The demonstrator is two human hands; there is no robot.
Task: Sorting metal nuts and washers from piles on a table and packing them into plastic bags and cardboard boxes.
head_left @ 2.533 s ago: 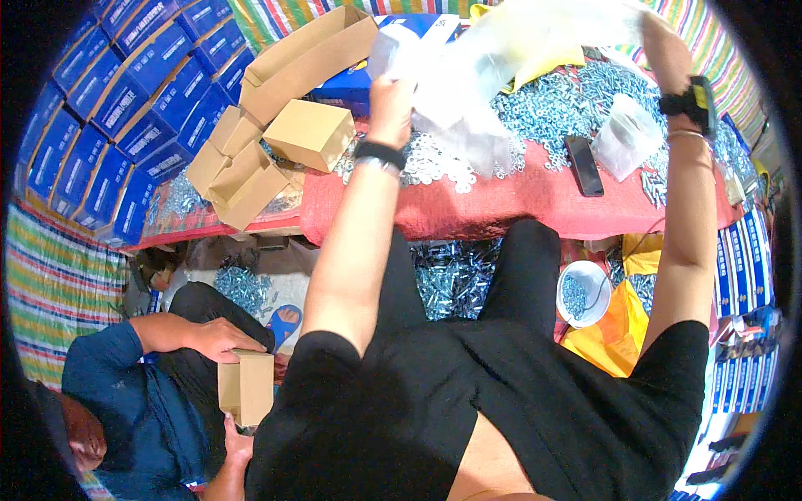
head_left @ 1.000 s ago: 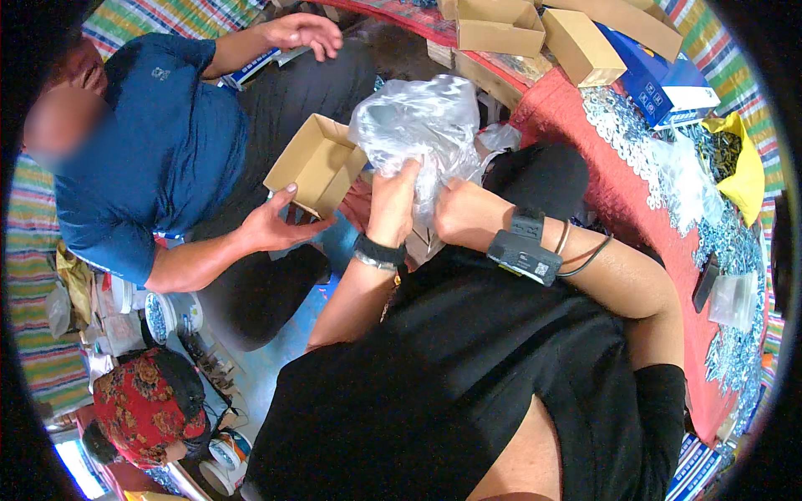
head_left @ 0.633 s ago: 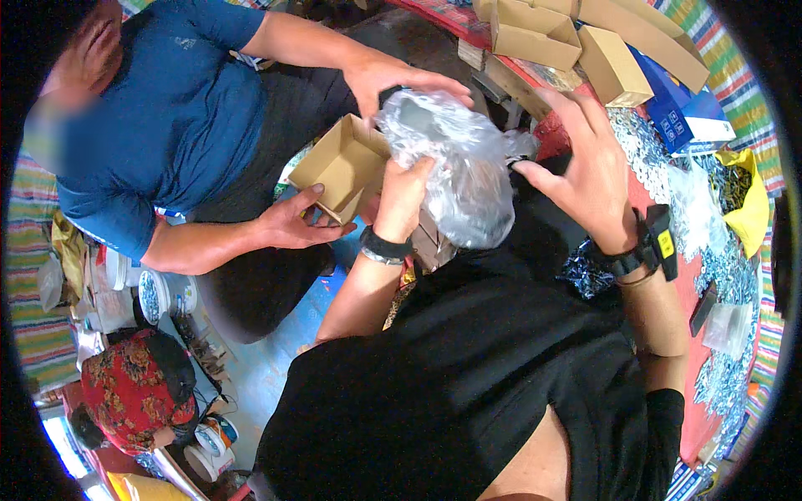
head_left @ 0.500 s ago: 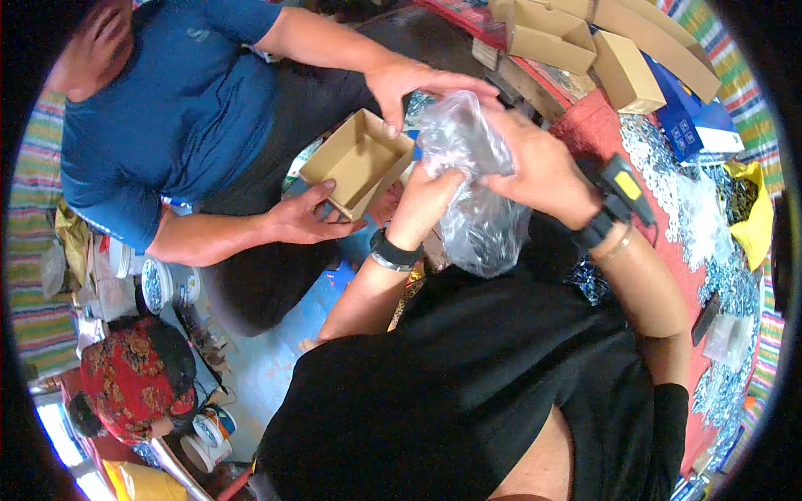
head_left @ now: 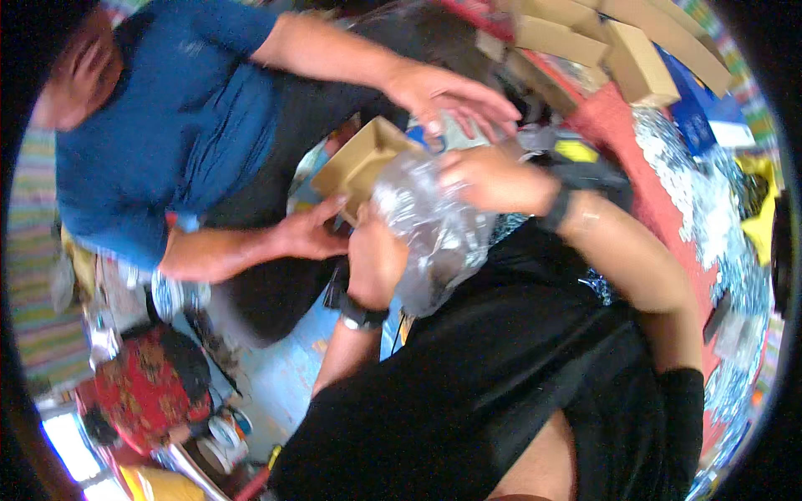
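Observation:
A clear, crinkled plastic bag point(head_left: 443, 242) hangs between my two hands in front of my chest. Its left side is in the grip of my left hand point(head_left: 378, 260), whose fingers are partly hidden. My right hand point(head_left: 499, 180), blurred, has its fingers closed on the bag's upper part. What the bag contains is too unclear to name. Just beyond it, an open brown cardboard box point(head_left: 361, 163) is tilted, partly covered by the bag. A co-worker's hand point(head_left: 311, 237) holds the box from the left; the co-worker's other hand point(head_left: 451, 98) is spread above the bag.
Facing me on the left sits a person in a blue shirt point(head_left: 200, 134). Brown cardboard boxes point(head_left: 560, 37) and a blue box point(head_left: 697, 104) stand at the far right. Many small shiny bluish pieces point(head_left: 668, 163) lie on a red cloth point(head_left: 614, 134). A red floral fabric item point(head_left: 150, 380) sits lower left.
Both my hands and the plastic bag have moved left and nearer the cardboard box, so the bag now overlaps it. The co-worker's upper hand has lifted off the box's edge, fingers spread.

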